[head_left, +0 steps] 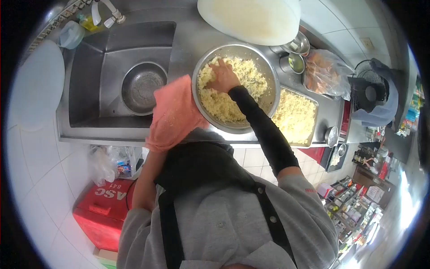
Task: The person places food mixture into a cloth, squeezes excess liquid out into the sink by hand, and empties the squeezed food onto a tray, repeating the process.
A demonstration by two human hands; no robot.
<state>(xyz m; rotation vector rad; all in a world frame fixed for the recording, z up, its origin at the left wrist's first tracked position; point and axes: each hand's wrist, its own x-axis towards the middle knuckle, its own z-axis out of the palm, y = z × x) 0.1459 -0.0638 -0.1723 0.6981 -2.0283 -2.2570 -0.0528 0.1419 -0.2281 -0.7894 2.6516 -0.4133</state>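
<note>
A large steel bowl [274,101] holds a pale yellow, crumbly mash [251,71]. My right hand [224,78] reaches down into the mash with its fingers apart, and the fingertips are partly sunk in it. A black sleeve [255,116] covers that forearm. A pink cloth [179,110] lies over my left hand and touches the left side of the bowl. Beneath the cloth the left fingers are hidden, so their grip on the cloth or the rim cannot be seen.
Right of the bowl lies a metal tray [317,107] of similar yellow crumbs [293,116]. A sink [89,89] with a round pan [143,87] is at left. Behind stand a white board [251,20], small steel cups [293,62] and a bagged orange food [324,71].
</note>
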